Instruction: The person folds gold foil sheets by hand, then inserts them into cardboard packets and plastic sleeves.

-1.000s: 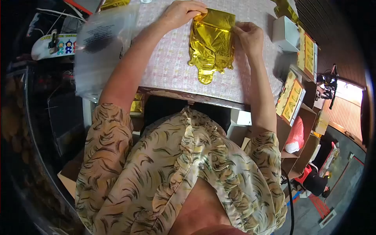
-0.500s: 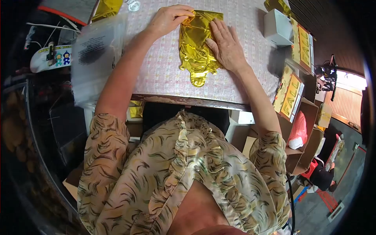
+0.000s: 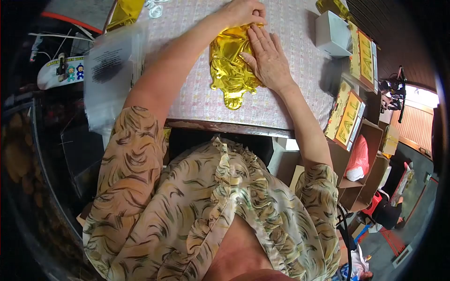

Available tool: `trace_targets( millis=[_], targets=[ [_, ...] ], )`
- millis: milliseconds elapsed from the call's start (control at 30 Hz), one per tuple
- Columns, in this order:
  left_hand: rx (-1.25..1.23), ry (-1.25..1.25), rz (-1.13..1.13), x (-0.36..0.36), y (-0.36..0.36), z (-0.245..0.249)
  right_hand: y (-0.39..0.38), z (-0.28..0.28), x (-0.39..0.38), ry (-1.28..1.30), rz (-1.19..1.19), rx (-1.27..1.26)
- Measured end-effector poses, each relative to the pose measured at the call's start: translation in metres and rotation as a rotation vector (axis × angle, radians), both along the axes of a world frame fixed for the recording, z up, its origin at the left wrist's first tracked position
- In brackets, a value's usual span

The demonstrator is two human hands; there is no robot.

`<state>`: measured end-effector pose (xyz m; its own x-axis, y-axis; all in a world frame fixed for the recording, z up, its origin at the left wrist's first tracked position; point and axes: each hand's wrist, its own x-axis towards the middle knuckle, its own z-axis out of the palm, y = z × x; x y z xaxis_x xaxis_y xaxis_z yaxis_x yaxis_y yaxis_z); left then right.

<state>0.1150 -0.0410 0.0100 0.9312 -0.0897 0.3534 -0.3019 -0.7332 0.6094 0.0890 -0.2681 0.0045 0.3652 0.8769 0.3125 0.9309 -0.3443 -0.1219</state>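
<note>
A shiny gold foil balloon (image 3: pixel 229 63), deflated and flat, lies on the cloth-covered table in front of me. Its rounded tab points toward my body, and the foil is creased. My left hand (image 3: pixel 243 13) reaches across to the balloon's far edge, fingers curled and closed there; the exact spot they pinch is partly hidden. Flat on the balloon's right side rests my right hand (image 3: pixel 269 61), its fingers stretched out and thumb apart, pressing the foil against the cloth.
Clear plastic bags (image 3: pixel 110 77) lie on the left, near more gold foil (image 3: pixel 126 11). Along the right edge stand a white box (image 3: pixel 333 35) and boxes marked FALL (image 3: pixel 349 119). An open cardboard carton (image 3: pixel 368 147) sits beyond. Other people (image 3: pixel 391 208) are at lower right.
My left hand has moved right and farther away along the balloon's far edge. The balloon has shifted slightly toward me, and its far end looks shorter. My right hand remains flat on it.
</note>
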Motion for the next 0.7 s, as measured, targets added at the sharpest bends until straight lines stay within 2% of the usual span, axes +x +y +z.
trace_targets(
  millis=[233,333,400,433,500,633,700],
  targets=[
    [-0.122,-0.013,0.06,-0.017,-0.004,0.004,-0.002,0.009,-0.003,-0.023,0.036,-0.051],
    [-0.157,-0.005,0.045,-0.017,-0.004,0.005,-0.001,0.016,-0.001,-0.003,0.164,-0.076],
    [-0.19,0.002,0.038,-0.016,-0.004,0.003,0.001,0.018,0.006,0.124,0.41,-0.074],
    [-0.151,-0.022,0.042,-0.015,-0.004,0.001,0.002,0.02,0.008,0.128,0.412,-0.077],
    [-0.107,-0.052,0.051,-0.014,-0.002,0.001,0.008,0.027,0.013,0.306,0.528,-0.069],
    [-0.139,-0.039,0.044,-0.013,-0.003,-0.001,0.024,0.026,0.007,0.275,0.56,-0.097],
    [-0.139,-0.054,0.041,-0.012,-0.002,-0.002,0.02,0.019,-0.005,0.139,0.51,-0.142]
  ],
)
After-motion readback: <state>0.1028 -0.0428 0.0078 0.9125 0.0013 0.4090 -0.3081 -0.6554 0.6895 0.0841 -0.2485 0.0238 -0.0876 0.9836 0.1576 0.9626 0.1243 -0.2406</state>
